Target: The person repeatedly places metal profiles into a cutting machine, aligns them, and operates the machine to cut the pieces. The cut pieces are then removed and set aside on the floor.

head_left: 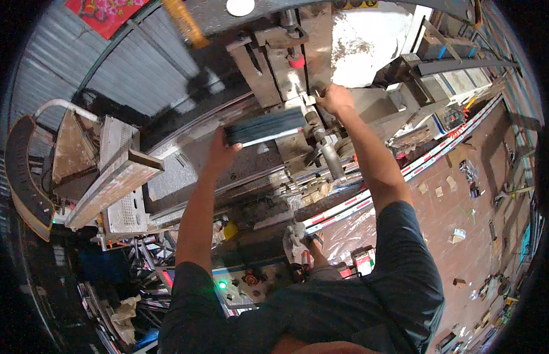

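My left hand (pixel 223 147) grips the left end of a dark, ribbed bar-shaped piece (pixel 265 125) with a pale lower edge. The piece is held up over the machine bed, slightly tilted, with its right end close to the metal fixture (pixel 313 125). Farther right, my right hand (pixel 337 99) is closed at the top of this fixture, with a small pale bit showing at its fingertips. What those fingers hold is too small to make out. Above the fixture hangs a metal spindle with a red collar (pixel 295 61).
A long metal beam (pixel 118 183) juts in at the left. Below the machine are a control panel with a green light (pixel 222 284) and a heap of strips (pixel 150 259). Red-and-white striped lengths (pixel 351 203) run along the machine's near side. Scraps lie on the brown floor (pixel 433 218).
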### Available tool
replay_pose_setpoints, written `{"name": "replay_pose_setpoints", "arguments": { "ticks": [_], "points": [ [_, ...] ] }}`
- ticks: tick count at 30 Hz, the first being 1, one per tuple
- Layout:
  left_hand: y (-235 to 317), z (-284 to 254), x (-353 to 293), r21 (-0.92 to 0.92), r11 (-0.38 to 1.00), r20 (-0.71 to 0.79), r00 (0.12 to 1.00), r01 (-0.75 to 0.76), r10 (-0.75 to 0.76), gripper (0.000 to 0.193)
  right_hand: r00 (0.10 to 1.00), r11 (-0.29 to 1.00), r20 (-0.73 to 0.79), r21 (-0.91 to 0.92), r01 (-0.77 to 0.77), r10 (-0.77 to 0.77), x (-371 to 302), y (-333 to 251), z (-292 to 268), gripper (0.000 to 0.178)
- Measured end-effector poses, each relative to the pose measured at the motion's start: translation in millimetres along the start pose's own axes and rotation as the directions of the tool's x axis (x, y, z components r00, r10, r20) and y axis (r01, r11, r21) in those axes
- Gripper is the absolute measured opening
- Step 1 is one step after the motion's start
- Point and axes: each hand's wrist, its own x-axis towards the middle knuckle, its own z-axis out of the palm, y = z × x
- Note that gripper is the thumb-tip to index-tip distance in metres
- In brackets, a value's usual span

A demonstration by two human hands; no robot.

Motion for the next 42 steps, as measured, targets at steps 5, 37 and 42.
{"name": "replay_pose_setpoints", "arguments": {
  "ticks": [5,37,42],
  "points": [
    [-6.0,-15.3,17.1,-0.026,0.999,-0.008,0.999,-0.039,0.039,0.078,0.999,0.999,0.026,0.046,0.027,-0.028,1.3,-5.8,0.4,0.04],
    [1.6,-7.1,-17.9,-0.085,0.996,-0.117,0.993,-0.026,0.016,0.076,0.971,0.835,-0.233,0.544,0.082,0.057,-24.4,-0.3,29.5,0.063],
    [5.3,-6.6,-14.7,-0.03,0.995,-0.09,0.992,-0.092,0.089,0.074,0.995,0.703,0.038,0.705,-0.095,0.096,-33.2,22.3,18.8,0.064]
  ]
}}
